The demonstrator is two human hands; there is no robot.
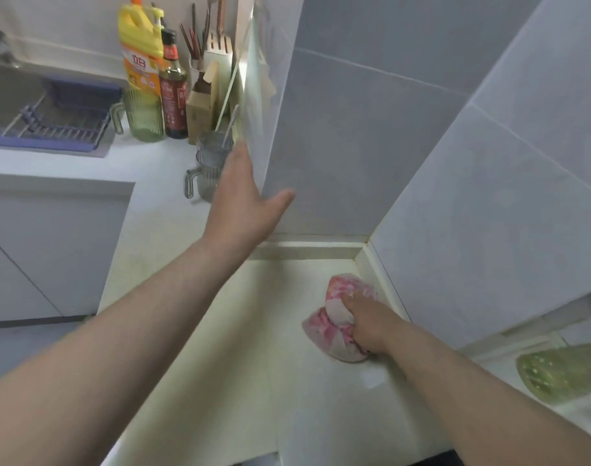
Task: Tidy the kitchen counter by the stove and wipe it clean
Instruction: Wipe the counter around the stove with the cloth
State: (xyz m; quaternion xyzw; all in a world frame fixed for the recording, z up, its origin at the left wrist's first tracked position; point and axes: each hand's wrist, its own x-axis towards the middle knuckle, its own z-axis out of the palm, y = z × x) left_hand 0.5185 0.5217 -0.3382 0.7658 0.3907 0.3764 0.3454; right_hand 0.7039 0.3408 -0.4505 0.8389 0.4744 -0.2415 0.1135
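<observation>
A crumpled pink and white cloth (pixel 334 317) lies on the pale counter (pixel 240 364), close to the corner where two tiled walls meet. My right hand (pixel 368 322) is closed over the cloth and presses it onto the surface. My left hand (pixel 243 200) is raised above the counter with fingers stretched out, right beside a clear glass mug (pixel 205 169) that holds a utensil. The fingertips cover part of the mug, and I cannot tell whether they touch it.
At the back left stand a yellow detergent bottle (pixel 139 58), a dark sauce bottle (pixel 173 92), a green glass jug (pixel 144 119), a knife block (pixel 203 102) and a chopstick holder. A blue dish rack (pixel 51 126) sits in the sink. A green ribbed glass object (pixel 559 375) lies at right.
</observation>
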